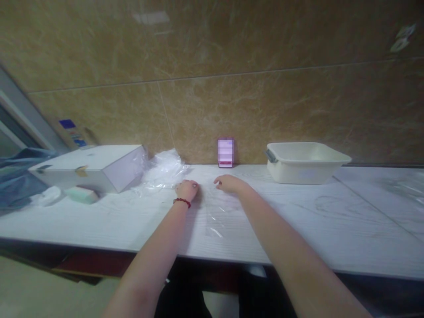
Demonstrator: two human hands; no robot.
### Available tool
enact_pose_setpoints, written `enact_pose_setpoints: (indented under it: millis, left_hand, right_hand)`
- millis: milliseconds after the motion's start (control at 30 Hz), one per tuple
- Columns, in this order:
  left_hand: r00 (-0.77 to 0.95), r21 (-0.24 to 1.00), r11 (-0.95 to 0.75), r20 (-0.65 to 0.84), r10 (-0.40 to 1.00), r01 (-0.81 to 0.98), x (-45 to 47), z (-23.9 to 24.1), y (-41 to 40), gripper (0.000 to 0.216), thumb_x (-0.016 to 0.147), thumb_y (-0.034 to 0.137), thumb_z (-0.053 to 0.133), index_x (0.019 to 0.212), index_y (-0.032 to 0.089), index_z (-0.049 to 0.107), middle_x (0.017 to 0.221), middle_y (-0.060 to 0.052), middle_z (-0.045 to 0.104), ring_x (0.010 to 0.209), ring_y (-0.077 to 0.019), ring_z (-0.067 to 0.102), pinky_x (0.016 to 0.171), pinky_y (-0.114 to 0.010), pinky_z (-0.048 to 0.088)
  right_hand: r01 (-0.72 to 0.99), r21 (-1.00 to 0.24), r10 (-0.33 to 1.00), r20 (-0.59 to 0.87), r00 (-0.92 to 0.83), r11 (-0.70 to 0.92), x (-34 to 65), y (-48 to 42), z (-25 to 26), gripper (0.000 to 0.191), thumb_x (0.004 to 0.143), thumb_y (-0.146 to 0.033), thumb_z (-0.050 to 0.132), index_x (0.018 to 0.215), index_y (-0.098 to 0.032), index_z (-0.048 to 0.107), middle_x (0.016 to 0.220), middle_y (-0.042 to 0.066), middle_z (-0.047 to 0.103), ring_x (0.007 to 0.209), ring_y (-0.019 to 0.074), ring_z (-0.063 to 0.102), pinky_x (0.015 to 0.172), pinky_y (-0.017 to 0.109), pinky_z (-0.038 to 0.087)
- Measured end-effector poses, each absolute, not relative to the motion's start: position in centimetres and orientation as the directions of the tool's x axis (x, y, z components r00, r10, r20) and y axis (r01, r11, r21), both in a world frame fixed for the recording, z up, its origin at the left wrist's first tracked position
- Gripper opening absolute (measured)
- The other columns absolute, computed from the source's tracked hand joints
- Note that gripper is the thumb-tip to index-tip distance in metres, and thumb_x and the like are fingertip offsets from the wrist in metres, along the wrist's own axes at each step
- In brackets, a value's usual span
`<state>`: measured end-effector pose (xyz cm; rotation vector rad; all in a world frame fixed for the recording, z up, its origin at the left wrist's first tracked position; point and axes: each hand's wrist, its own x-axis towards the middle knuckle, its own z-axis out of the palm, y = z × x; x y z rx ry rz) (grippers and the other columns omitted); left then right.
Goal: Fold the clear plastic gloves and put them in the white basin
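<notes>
A clear plastic bag [217, 216] lies flat on the white wood-grain table between my forearms, its outline faint against the surface. At its upper left, my left hand [187, 190] rests low over the table with the fingers curled in; a red bead bracelet [182, 202] circles the wrist. My right hand [229, 183] hovers at the bag's upper right, fingers bent and thumb drawn toward them. Whatever thin thing either hand may pinch is too faint to make out.
A phone [225, 153] leans upright against the tiled wall. On the right stands a cream plastic basin [303, 171] with a grey handle. Leftward are crumpled clear plastic [167, 168], a white box [96, 165], a pale green block [81, 194] and a white roll [49, 195].
</notes>
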<state>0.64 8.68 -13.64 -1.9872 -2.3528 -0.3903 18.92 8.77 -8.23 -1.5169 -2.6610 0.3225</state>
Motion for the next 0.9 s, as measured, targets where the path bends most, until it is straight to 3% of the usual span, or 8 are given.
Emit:
enact_pose_setpoints:
  millis: [167, 400, 567, 700, 900]
  left_hand:
    - [-0.104, 0.21, 0.049, 0.262, 0.959, 0.976, 1.2, -14.4, 9.0, 0.026, 0.076, 0.029, 0.037, 0.084, 0.02, 0.06, 0.09, -0.009, 0.059, 0.084, -0.0211, 0.053, 0.07, -0.031, 0.039]
    - [-0.079, 0.392, -0.059, 0.327, 0.942, 0.918, 0.7, -14.8, 9.3, 0.025, 0.079, 0.022, 0.032, 0.095, 0.016, 0.049, 0.085, -0.006, 0.061, 0.081, -0.0157, 0.055, 0.07, -0.024, 0.04]
    - [-0.159, 0.258, 0.074, 0.325, 0.932, 0.963, -0.7, -14.8, 9.6, 0.036, 0.076, 0.035, 0.037, 0.1, 0.014, 0.053, 0.097, -0.011, 0.058, 0.091, -0.0208, 0.052, 0.075, -0.028, 0.038]
    - [-0.103, 0.174, 0.057, 0.268, 0.958, 0.983, -0.8, -14.8, 9.4, 0.037, 0.073, 0.042, 0.037, 0.091, 0.02, 0.061, 0.094, -0.009, 0.06, 0.087, -0.0224, 0.054, 0.072, -0.029, 0.039]
    - [-0.119, 0.179, 0.074, 0.258, 0.959, 0.981, 0.4, -14.4, 8.7, 0.029, 0.071, 0.038, 0.041, 0.084, 0.025, 0.064, 0.087, -0.006, 0.062, 0.082, -0.0214, 0.055, 0.067, -0.028, 0.04]
  right_hand:
    - [0.805, -0.249, 0.822, -0.054, -0.566, 0.538, 18.0, 8.3, -9.9, 0.031, 0.073, -0.019, 0.044, 0.1, -0.021, 0.057, 0.098, 0.003, 0.059, 0.089, 0.0144, 0.053, 0.075, 0.02, 0.037]
    - [0.81, -0.232, 0.833, 0.0, -0.553, 0.538, 17.8, 7.7, -10.4, 0.03, 0.071, -0.021, 0.046, 0.099, -0.018, 0.058, 0.099, 0.006, 0.058, 0.089, 0.0158, 0.053, 0.076, 0.021, 0.037]
    - [0.776, -0.234, 0.795, -0.02, -0.606, 0.586, 18.1, 7.5, -10.4, 0.037, 0.067, -0.021, 0.051, 0.103, -0.019, 0.056, 0.102, 0.005, 0.057, 0.091, 0.0159, 0.052, 0.076, 0.02, 0.037]
    - [0.777, -0.239, 0.794, -0.036, -0.607, 0.583, 18.2, 7.6, -10.5, 0.035, 0.067, -0.021, 0.052, 0.102, -0.021, 0.056, 0.103, 0.004, 0.057, 0.091, 0.0158, 0.052, 0.077, 0.02, 0.037]
    - [0.783, -0.26, 0.806, -0.031, -0.591, 0.565, 18.2, 7.8, -10.8, 0.034, 0.066, -0.022, 0.054, 0.101, -0.024, 0.057, 0.102, 0.003, 0.057, 0.091, 0.0163, 0.052, 0.076, 0.02, 0.037]
